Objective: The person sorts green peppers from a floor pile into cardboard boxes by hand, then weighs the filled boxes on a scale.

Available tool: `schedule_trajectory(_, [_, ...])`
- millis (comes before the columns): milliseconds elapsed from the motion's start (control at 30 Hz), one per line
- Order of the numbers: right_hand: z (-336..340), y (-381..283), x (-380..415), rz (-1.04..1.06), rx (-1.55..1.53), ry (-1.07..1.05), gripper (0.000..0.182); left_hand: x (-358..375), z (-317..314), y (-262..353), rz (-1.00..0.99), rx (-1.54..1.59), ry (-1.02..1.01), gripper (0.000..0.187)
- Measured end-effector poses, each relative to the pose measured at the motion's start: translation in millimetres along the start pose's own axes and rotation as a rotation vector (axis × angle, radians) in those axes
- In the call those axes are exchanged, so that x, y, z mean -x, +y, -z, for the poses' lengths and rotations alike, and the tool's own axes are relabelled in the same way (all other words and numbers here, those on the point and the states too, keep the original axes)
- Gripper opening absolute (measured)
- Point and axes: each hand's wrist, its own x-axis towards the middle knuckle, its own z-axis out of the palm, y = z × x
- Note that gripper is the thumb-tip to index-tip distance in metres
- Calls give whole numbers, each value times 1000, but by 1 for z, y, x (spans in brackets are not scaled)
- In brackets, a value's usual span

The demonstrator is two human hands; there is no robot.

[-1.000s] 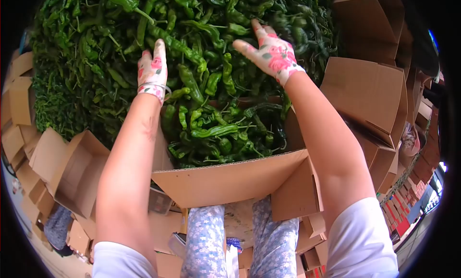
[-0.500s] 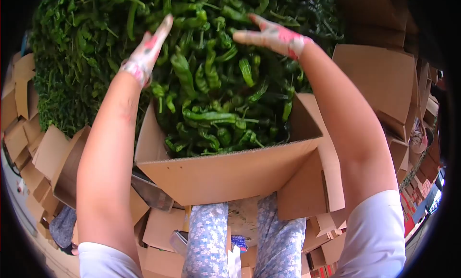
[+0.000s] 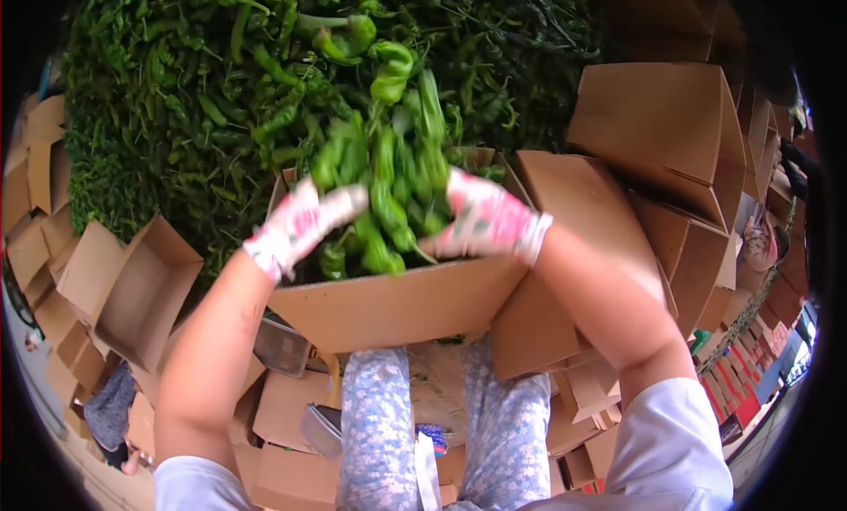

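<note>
Both my hands wear white gloves with pink and green marks. A clump of green peppers is gathered between them over an open cardboard box. At the clump's left side my left hand has its thumb and fingers apart against the peppers. My right hand presses from the right with fingers spread, some of them hidden behind the peppers. More peppers show inside the box under my hands. Behind it rises a large pile of green peppers.
Cardboard boxes stand at the right and at the left. A clear plastic container lies below the box's left corner. At the lower left edge is part of another person in a grey garment.
My hands have come back from the pile toward me, drawing peppers over the box between them. The view has shifted slightly.
</note>
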Motion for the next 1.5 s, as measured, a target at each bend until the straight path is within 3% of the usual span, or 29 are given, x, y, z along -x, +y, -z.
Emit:
schedule_trajectory(33, [-11, 3, 16, -125, 286, -5, 74, 17, -9, 2, 30, 6, -99, 62])
schedule_trajectory(100, [-21, -7, 31, -131, 384, -148, 76, 35, -12, 2, 163, -112, -267, 62])
schedule_trajectory(133, [-28, -8, 43, -110, 457, -99, 77, 43, -14, -20, 194, -64, -308, 64])
schedule_trajectory(233, [-46, -23, 60, -72, 473, -138, 82, 82, -29, -26, 69, -218, -218, 58])
schedule_trajectory(300, [-50, -26, 64, -67, 435, -155, 83, 93, -30, -13, 156, -352, -209, 52])
schedule_trajectory(367, [-69, -30, 73, -40, 499, -129, 82, 119, -27, -42, 331, -459, 201, 44])
schedule_trajectory(400, [-77, -30, 75, -37, 507, -138, 82, 131, -27, -78, 14, -559, 505, 33])
schedule_trajectory(433, [-83, -34, 73, -24, 510, -150, 82, 134, -18, -82, -215, -691, 536, 28])
schedule_trajectory(500, [-94, -46, 75, -17, 649, -207, 83, 144, -25, -89, -354, -796, 828, 30])
schedule_trajectory(533, [-98, -52, 76, -16, 655, -241, 82, 156, -34, -74, -257, -1236, 867, 39])
schedule_trajectory(633, [-127, -44, 90, 97, 746, -223, 81, 163, -34, -125, -79, -1283, 1036, 50])
schedule_trajectory(667, [-134, -46, 97, 120, 770, -214, 77, 168, -36, -139, 412, -749, 878, 50])
schedule_trajectory(700, [-137, -47, 102, 121, 766, -217, 77, 175, -29, -179, 464, -674, 851, 46])
schedule_trajectory(733, [-133, -47, 107, 149, 683, -31, 72, 184, -39, -190, 542, -785, 864, 41])
schedule_trajectory(767, [-139, -44, 117, 147, 593, 140, 68, 203, -45, -222, 564, -679, 912, 38])
schedule_trajectory(833, [-146, -22, 134, -107, 541, 406, 59, 214, -38, -265, 356, -477, 977, 33])
schedule_trajectory(933, [-152, -19, 129, -92, 619, 625, 60, 218, -47, -233, 388, -595, 922, 29])
schedule_trajectory(1033, [-145, -12, 122, -217, 824, 819, 57, 216, -46, -278, 279, -471, 955, 28])
schedule_trajectory(1100, [-131, -4, 116, -804, 658, 501, 39, 216, -42, -270, 348, -392, 845, 28])
schedule_trajectory(1133, [-129, 13, 117, -922, 766, 367, 29, 218, -35, -273, 324, -481, 777, 28])
schedule_trajectory(1167, [-126, 6, 123, -872, 806, 352, 24, 221, -28, -262, 269, -657, 721, 31])
schedule_trajectory(1233, [-133, -16, 152, -736, 900, 295, 23, 238, -27, -224, 269, -720, 646, 36])
schedule_trajectory(1300, [-159, -54, 208, -755, 779, 297, 21, 278, -29, -183, 325, -687, 723, 31])
schedule_trajectory(1333, [-182, -72, 239, -646, 662, 370, 19, 299, -21, -213, 110, -820, 850, 26])
schedule_trajectory(1367, [-203, -85, 261, -527, 542, 445, 17, 317, -18, -206, 63, -751, 904, 27])
schedule_trajectory(1433, [-241, -84, 285, -549, 499, 417, 16, 330, -5, -226, -36, -930, 1002, 30])
schedule_trajectory(1467, [-240, -72, 278, -693, 448, 411, 17, 333, -8, -204, 25, -938, 929, 32])
schedule_trajectory(1500, [-236, -69, 271, -731, 325, 482, 19, 335, -12, -177, 291, -971, 793, 32])
